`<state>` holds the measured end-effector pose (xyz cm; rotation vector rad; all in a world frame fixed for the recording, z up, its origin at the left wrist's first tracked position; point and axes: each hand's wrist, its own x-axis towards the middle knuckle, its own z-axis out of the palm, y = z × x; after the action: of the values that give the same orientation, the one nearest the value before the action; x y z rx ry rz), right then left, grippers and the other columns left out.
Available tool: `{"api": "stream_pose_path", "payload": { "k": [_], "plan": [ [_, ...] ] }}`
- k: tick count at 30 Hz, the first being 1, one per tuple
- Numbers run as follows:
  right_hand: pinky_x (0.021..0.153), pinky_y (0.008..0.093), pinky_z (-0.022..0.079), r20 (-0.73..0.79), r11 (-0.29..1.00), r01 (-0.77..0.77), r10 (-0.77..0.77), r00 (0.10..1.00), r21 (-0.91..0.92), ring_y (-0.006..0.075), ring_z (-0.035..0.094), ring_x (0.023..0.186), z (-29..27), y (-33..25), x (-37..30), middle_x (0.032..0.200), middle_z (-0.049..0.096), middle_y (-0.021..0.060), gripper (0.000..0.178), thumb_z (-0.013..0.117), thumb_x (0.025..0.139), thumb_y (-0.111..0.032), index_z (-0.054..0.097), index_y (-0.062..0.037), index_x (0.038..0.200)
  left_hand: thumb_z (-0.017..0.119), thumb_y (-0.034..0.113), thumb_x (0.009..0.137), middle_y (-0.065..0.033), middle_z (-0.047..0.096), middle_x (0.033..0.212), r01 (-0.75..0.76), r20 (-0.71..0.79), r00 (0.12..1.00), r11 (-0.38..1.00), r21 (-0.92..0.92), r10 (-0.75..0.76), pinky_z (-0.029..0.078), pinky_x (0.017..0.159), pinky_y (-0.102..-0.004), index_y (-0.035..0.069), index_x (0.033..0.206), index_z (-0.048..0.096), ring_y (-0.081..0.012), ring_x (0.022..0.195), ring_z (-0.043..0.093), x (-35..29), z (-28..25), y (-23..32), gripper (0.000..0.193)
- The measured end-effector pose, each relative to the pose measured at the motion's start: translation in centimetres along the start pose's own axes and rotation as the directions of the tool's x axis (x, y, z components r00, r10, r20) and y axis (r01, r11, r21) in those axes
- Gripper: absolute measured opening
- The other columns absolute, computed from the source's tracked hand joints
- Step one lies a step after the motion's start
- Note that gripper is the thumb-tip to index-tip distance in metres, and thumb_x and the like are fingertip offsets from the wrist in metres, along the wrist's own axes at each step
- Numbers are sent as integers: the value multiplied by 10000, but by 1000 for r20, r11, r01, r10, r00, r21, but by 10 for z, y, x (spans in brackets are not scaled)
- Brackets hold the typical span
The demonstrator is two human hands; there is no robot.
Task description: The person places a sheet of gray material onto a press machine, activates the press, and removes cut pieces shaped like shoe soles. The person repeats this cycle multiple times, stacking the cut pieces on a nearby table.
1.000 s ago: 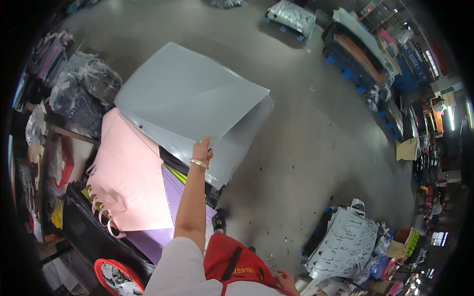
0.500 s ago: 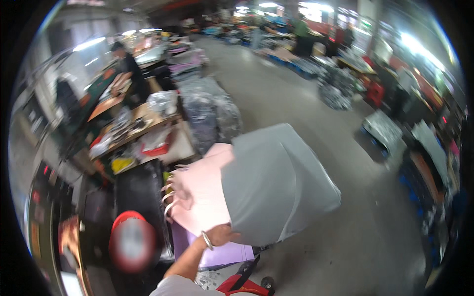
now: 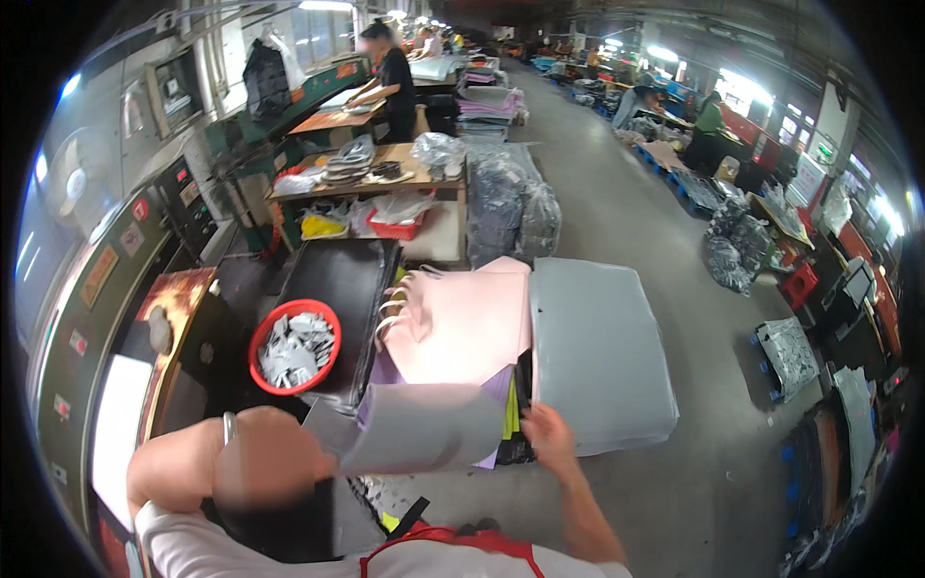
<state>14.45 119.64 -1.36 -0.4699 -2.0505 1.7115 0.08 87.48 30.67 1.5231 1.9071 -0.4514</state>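
Note:
My left hand (image 3: 275, 453), a bangle at its wrist, is closed at the left end of a thin grey sheet (image 3: 424, 424); part of this hand is blurred. The sheet curls over in front of me, across lilac sheets (image 3: 383, 376). My right hand (image 3: 549, 438) is just off the sheet's right end, beside the front left corner of a stack of larger grey sheets (image 3: 602, 356). Its fingers are slightly bent and apart, with nothing seen in them. Behind the curled sheet lies a pile of pale pink sheets (image 3: 462, 318), strips curling at its left edge.
A red basket of grey scraps (image 3: 294, 349) sits on a black surface (image 3: 337, 275) at left. Green machinery (image 3: 72, 385) lines the left side. Beyond is a wooden table (image 3: 405, 159) with parts, and a person (image 3: 390, 87) working. Wrapped bundles (image 3: 511, 207) border the aisle (image 3: 617, 212).
The grey sheet has come leftward off the large grey stack and now curls before me. My left hand has moved left and nearer; my right hand has come into view. The view has turned.

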Motion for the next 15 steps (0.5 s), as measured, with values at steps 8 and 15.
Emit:
{"api": "stream_pose_path", "payload": {
  "k": [8,15],
  "plan": [
    [679,362,474,946,893,317,-316,-68,320,267,629,777,309,-205,-41,824,650,135,375,769,700,-309,648,-30,920,577,148,802,-176,654,869,157,-71,980,947,-279,-183,517,684,-432,44,994,611,-347,807,641,-141,109,12,221],
    [630,388,502,905,604,710,-46,-424,363,284,659,707,482,-214,-77,682,663,110,284,797,537,-319,693,-98,684,573,148,826,-160,655,889,585,-38,737,664,-465,-675,513,667,-422,58,1061,597,-317,791,641,-266,228,43,253]
  ]
}}
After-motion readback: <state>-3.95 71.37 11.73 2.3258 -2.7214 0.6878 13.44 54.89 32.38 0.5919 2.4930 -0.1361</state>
